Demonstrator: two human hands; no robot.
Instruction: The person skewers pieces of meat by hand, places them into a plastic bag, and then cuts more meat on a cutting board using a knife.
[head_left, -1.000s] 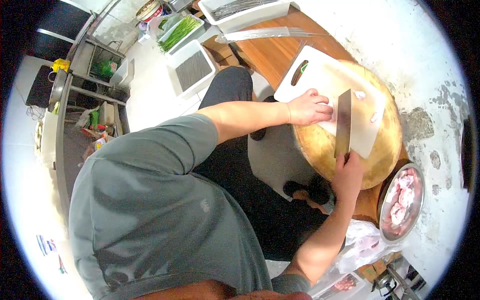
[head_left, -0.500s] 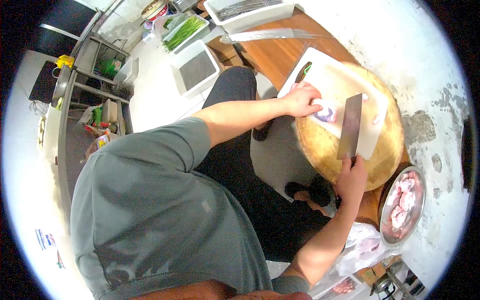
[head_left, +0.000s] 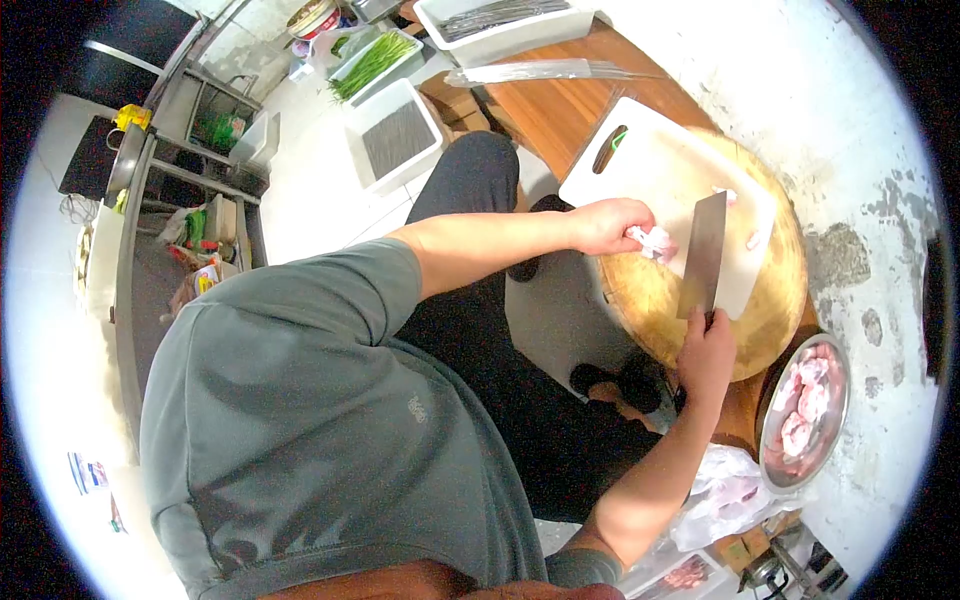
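My left hand (head_left: 612,226) is closed around a pale pink piece of meat (head_left: 655,243), which sticks out past the fingers over the near edge of the white cutting board (head_left: 655,150). In my right hand (head_left: 706,350) is the handle of a cleaver (head_left: 705,255). Its broad blade points away from me, over the right part of the board. Small pale scraps (head_left: 753,241) lie on the board beyond the blade. Beneath the board is a thick round wooden block (head_left: 650,325).
A metal bowl (head_left: 843,420) with several pieces of meat stands to the right, near a plastic bag (head_left: 722,495). White trays of thin skewers (head_left: 395,140) are at the far left. Green stalks (head_left: 375,65) fill another tray. A stained wall (head_left: 850,150) borders the table.
My left hand has closed on the meat, which is now bunched up in the grip rather than lying spread on the board. The cleaver has barely moved.
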